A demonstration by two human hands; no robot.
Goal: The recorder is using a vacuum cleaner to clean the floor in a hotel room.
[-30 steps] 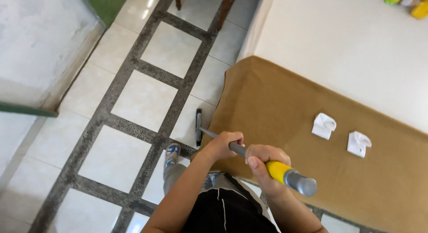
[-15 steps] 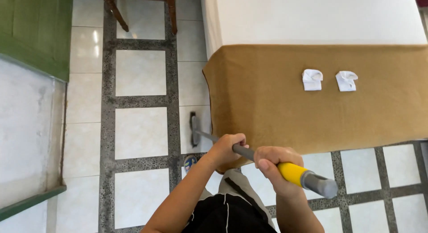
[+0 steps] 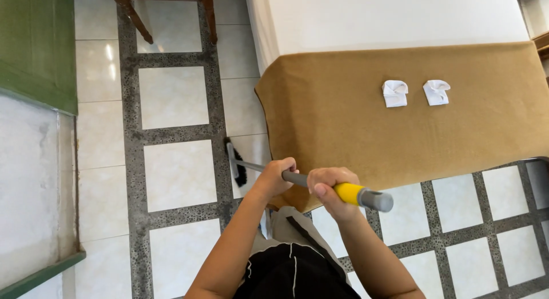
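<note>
Both hands, left hand (image 3: 275,178) and right hand (image 3: 329,187), closed around a grey broom handle with yellow grip (image 3: 349,192), its dark brush head (image 3: 235,164) apparently on the tiled floor (image 3: 171,173) beside the brown bedcover's corner (image 3: 286,104)

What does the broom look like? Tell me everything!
The broom has a thin grey handle that ends in a yellow sleeve and a grey cap. Its small head, grey with dark bristles, rests on the tiled floor beside the brown bedcover. It slants low across the view. The left hand and the right hand both wrap around the handle, close together.
</note>
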